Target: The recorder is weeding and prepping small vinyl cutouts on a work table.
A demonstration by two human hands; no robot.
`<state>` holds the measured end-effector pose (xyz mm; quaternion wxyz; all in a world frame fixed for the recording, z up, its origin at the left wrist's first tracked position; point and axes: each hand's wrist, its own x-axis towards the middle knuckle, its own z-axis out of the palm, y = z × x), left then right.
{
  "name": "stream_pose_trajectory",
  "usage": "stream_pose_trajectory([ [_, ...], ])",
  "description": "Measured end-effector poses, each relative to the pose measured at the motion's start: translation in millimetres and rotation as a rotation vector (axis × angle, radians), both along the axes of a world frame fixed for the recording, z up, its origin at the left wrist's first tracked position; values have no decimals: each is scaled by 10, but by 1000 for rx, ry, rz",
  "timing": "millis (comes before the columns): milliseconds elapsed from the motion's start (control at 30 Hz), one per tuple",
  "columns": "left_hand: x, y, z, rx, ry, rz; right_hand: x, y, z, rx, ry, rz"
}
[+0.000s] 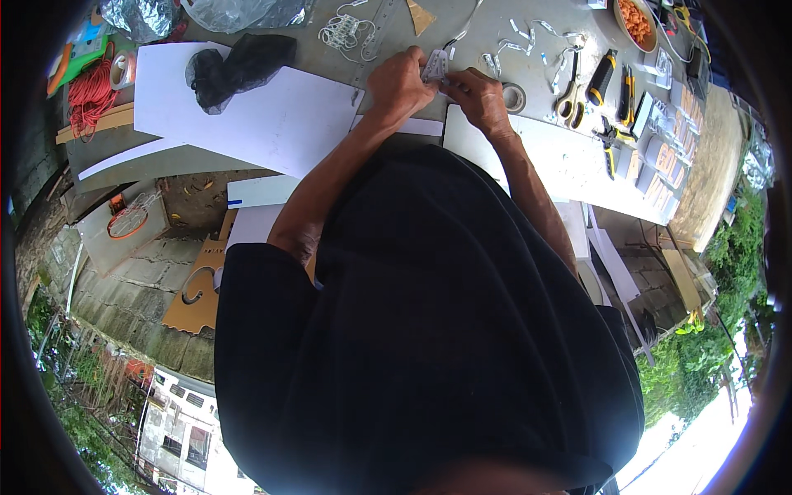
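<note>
Near the far middle of the table, my left hand [400, 89] grips the left side of a small white piece studded with what look like LED modules [436, 64]. My right hand [480, 99] is closed, with its fingertips pinched at the lower right edge of that piece. A thin wire [464, 31] runs up and away from it. Just right of my right hand lies a roll of tape [513, 98]. Strings of small white LED modules [493, 62] are scattered beyond it. My fingers partly hide the piece's edges.
Scissors [569, 97], utility knives [602, 78] and pliers [612, 140] lie at right, beside cut letters [665, 157]. A bowl of orange pieces [637, 23] stands far right. White sheets [313, 107], a black plastic bag [239, 70] and red wire [92, 97] occupy the left.
</note>
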<state>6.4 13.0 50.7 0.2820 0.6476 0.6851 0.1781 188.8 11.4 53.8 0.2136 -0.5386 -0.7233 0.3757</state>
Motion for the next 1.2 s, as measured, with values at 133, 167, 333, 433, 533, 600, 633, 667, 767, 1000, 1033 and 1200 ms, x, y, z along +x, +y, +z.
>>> stream_pose_trajectory([
  [133,12,5,32,8,5,-2,40,24,-30,-19,-19,-21],
  [167,9,15,60,-42,10,-9,40,32,-40,-20,-19,-21],
  [333,-2,6,11,-21,23,-8,54,53,-80,-4,16,7],
  [433,-3,2,17,-3,16,-9,60,58,-69,-46,5,0],
  [533,9,21,57,-96,15,-7,87,66,-103,45,7,42],
  [600,1,13,61,-85,4,-5,84,75,-109,41,4,39],
  [633,5,12,62,-86,4,-7,82,79,-112,38,1,36],
  [667,8,10,50,-83,9,-4,73,83,-114,37,1,35],
  [767,4,-7,10,-35,-3,0,58,94,-123,58,-7,37],
  [1000,4,-19,4,-1,-32,0,82,4,-75,7,-8,-40],
  [1033,-6,-22,2,0,-31,-1,75,-14,-54,-55,-1,-85],
  [1200,-59,-47,-42,-6,-140,21,-9,-67,51,-136,77,-179],
])
